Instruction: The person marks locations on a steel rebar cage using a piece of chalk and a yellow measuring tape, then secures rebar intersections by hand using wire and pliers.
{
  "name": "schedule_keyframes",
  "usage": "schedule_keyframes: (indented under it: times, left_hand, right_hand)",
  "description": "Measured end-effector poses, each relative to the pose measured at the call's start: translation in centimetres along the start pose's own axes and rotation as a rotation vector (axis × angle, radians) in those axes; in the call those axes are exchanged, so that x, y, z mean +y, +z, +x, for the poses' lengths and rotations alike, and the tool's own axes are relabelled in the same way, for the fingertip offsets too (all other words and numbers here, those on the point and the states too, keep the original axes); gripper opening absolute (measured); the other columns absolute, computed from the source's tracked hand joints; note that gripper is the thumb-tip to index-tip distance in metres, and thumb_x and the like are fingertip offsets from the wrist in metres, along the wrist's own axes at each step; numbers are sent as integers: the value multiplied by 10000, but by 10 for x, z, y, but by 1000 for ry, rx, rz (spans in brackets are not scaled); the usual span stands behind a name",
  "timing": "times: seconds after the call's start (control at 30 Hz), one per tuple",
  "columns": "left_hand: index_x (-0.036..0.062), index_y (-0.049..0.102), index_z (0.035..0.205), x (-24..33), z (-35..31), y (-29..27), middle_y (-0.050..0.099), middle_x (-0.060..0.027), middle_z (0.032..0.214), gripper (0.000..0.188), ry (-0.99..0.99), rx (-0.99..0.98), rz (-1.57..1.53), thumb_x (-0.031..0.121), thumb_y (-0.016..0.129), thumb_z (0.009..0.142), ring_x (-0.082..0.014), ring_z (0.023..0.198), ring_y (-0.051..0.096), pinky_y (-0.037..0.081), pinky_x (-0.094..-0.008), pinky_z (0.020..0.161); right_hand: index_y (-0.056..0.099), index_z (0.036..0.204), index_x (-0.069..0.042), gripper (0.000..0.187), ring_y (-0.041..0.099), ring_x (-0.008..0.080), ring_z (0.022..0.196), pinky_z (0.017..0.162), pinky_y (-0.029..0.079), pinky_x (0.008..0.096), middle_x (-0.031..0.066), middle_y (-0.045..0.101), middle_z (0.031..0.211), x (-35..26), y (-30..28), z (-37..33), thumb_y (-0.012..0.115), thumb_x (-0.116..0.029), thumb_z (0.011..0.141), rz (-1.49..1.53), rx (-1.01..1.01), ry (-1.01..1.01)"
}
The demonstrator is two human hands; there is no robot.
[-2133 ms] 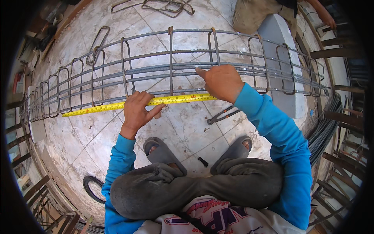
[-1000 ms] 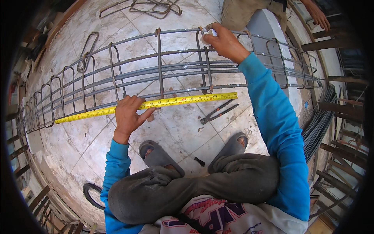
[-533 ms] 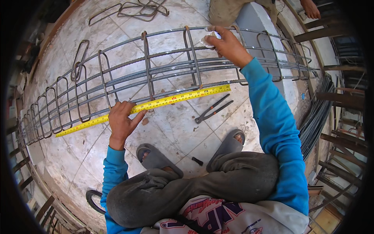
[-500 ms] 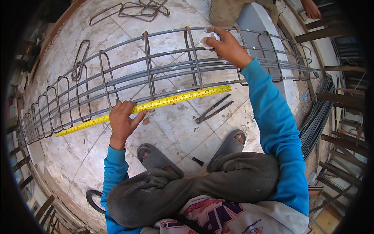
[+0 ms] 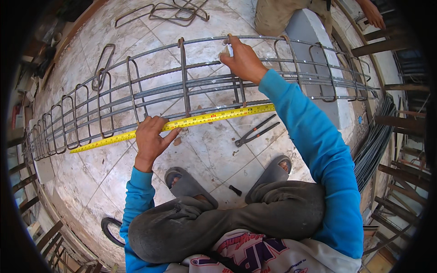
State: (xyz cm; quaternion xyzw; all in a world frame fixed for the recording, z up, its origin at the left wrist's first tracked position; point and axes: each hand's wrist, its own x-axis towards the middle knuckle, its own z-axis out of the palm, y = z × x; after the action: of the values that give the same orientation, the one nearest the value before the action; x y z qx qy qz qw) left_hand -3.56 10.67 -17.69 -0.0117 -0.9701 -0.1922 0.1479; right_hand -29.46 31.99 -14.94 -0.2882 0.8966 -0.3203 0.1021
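A long rebar cage (image 5: 207,82) of ribbed bars and bent stirrups lies across the floor in front of me. A yellow tape measure blade (image 5: 195,120) is stretched along its near side. My left hand (image 5: 152,139) pinches the blade against the nearest bar, thumb on top. At the far top bar, my right hand (image 5: 243,60) has its fingers bent round a small white lump (image 5: 225,51), partly hidden. Its index fingertip is at the top of a stirrup (image 5: 242,93). White marks show on the bars.
Pincers with dark handles (image 5: 257,131) lie near my sandals, beside a small black object (image 5: 235,190). Loose stirrups (image 5: 177,12) lie at the far side. A grey block (image 5: 314,45) supports the cage's right part; another person kneels behind it. Bundled rods (image 5: 375,141) lie at right.
My right hand has moved left along the far bar, from between two stirrups to the stirrup on its left. The left hand still holds the tape blade. The whole view has shifted slightly.
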Motion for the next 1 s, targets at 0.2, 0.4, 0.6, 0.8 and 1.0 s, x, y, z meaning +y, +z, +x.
schedule_keyframes:
  times: [0.2,0.4,0.6,0.8,1.0]
  left_hand:
    - [91,620,766,-1,0,0,534,-52,671,313,7,21,-28,348,795,733,-249,642,517,402,-368,569]
    - [90,622,768,-2,0,0,537,-52,673,314,1,18,-42,350,794,735,-246,644,520,403,-368,571]
    - [91,624,771,-3,-1,1,538,-53,671,323,2,10,-24,369,787,743,-246,643,520,404,-372,572]
    - [91,620,767,-4,-1,1,537,-55,670,332,5,10,-22,378,786,742,-247,643,521,405,-372,574]
    - [91,625,768,-5,-2,1,541,-54,674,328,0,12,-32,379,780,749,-246,646,523,407,-373,577]
  right_hand:
    - [486,1181,79,454,640,466,869,794,500,483,336,642,921,-6,11,30,617,-213,859,-46,138,-36]
    - [496,1150,61,409,641,465,826,761,509,501,315,646,850,-13,22,12,629,-180,848,-132,35,-50]
    - [489,1140,44,389,633,477,750,707,506,524,303,642,778,-16,25,5,643,-158,844,-113,84,-60]
    - [508,1150,44,394,634,472,768,708,496,510,304,641,790,-20,18,-10,647,-161,845,-74,5,-47]
    - [492,1055,77,336,638,464,777,740,505,519,306,635,779,-29,20,-46,615,-127,817,-57,-57,-12]
